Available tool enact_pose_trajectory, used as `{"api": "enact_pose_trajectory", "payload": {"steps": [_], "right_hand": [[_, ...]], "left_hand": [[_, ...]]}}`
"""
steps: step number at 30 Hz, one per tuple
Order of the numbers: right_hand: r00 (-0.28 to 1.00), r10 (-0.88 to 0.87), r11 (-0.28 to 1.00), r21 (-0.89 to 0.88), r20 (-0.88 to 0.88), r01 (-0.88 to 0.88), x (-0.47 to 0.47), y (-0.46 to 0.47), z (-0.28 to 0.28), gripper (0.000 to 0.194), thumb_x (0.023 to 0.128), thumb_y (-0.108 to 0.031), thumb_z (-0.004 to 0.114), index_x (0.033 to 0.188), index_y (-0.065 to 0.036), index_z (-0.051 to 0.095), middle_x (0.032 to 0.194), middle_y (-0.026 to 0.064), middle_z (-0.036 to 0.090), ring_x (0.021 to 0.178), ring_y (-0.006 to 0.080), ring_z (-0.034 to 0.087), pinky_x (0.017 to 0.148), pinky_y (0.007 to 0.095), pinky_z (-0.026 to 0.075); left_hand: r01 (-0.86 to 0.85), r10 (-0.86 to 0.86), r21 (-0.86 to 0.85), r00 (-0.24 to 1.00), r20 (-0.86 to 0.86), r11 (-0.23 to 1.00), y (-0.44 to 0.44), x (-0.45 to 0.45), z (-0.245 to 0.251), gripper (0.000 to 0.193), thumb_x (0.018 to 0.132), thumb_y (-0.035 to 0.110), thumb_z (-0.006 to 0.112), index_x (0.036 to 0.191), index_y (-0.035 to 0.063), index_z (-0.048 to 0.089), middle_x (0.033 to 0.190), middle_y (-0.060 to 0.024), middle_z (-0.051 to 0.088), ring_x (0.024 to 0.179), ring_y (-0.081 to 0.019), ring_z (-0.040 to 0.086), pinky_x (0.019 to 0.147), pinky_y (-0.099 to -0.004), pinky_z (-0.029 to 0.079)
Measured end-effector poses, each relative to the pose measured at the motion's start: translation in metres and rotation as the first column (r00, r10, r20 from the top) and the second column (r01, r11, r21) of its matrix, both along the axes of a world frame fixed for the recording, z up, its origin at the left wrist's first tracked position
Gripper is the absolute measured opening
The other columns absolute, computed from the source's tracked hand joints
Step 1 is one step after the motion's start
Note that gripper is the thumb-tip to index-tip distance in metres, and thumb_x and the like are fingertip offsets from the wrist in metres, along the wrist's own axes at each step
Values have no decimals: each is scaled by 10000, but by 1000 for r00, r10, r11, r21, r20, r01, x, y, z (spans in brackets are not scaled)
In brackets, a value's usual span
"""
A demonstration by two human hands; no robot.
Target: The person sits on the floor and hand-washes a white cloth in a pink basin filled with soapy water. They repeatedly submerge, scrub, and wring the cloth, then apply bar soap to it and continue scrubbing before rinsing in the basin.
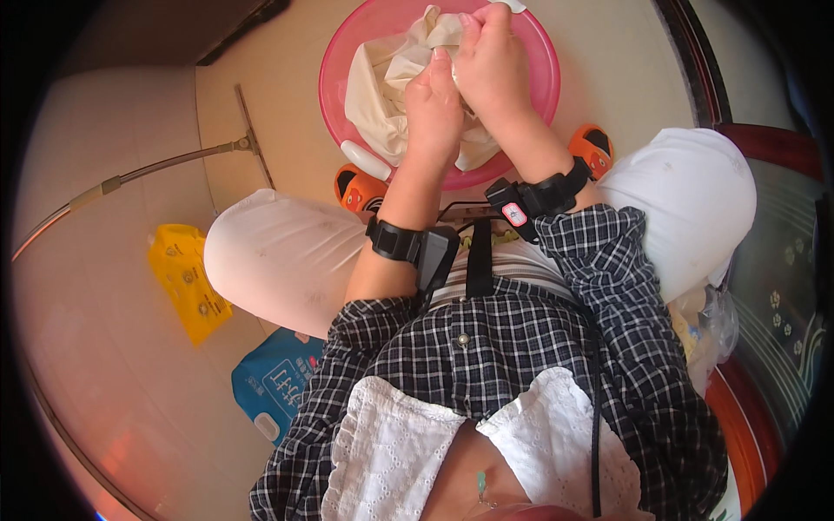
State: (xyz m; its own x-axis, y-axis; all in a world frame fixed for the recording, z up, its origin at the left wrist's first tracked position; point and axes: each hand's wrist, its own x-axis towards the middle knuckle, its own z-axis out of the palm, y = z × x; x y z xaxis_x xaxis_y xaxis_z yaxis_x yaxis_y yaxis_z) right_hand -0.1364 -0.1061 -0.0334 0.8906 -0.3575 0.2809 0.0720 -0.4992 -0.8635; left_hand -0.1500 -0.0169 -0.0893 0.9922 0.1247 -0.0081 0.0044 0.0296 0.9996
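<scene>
A pink plastic basin [329,98] with white handles stands on the floor between my knees. Cream-coloured cloth [374,98] lies bunched inside it, and part of it rises to my hands. My left hand [435,104] is closed on the cloth near the middle of the basin, thumb on top. Close beside it, a little higher in the view, my right hand [495,62] also grips the cloth in a fist. Both hands look wet. The fingers' undersides and the cloth beneath them are hidden. Each forearm wears a black strapped device.
Orange slippers [358,187] flank the basin's near side. At the left are a metal-handled floor tool [176,163], a yellow printed packet [189,280] and a blue bag [277,381]. A dark red wooden frame with a patterned panel [775,280] stands at the right, near a clear plastic bag [717,325].
</scene>
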Motion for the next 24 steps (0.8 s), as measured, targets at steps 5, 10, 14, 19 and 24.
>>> {"api": "enact_pose_trajectory", "payload": {"steps": [5,10,14,19,24], "right_hand": [[951,306,950,-80,35,-302,-31,15,1,215,983,-237,565,1029,-49,471,741,219,655,696,449,648,594,546,496],[997,62,995,81,37,-65,19,-6,-45,267,974,-264,602,1012,-10,526,833,219,684,790,411,673,689,480,523],[997,79,933,350,23,-82,41,-22,-67,286,970,-278,615,989,4,570,841,197,691,796,359,678,738,431,527],[944,245,827,460,220,-322,38,-21,-58,155,1017,-182,584,1001,-30,555,839,71,612,763,127,597,680,279,485],[973,190,900,371,132,-226,29,-30,-35,259,995,-270,609,956,-15,587,790,78,629,719,175,598,664,317,483]], "left_hand": [[-43,-21,306,979,203,951,4,-2,6,374,1071,316,478,915,21,647,794,21,605,689,-72,504,599,-259,412],[72,-123,-232,969,-213,970,1,0,14,439,1085,415,415,1083,16,599,966,-83,685,863,-213,684,727,-343,551],[26,-130,-463,972,-194,886,11,6,30,571,1073,467,410,1237,-57,567,1127,-132,683,963,-230,698,830,-343,573],[254,-261,-62,952,-159,965,34,8,46,422,983,363,643,1148,-24,677,1036,-66,708,871,-120,660,731,-250,518],[59,-59,-1,998,-34,998,31,7,46,301,930,227,733,1082,-32,715,914,-62,718,784,-100,647,686,-239,514]]}}
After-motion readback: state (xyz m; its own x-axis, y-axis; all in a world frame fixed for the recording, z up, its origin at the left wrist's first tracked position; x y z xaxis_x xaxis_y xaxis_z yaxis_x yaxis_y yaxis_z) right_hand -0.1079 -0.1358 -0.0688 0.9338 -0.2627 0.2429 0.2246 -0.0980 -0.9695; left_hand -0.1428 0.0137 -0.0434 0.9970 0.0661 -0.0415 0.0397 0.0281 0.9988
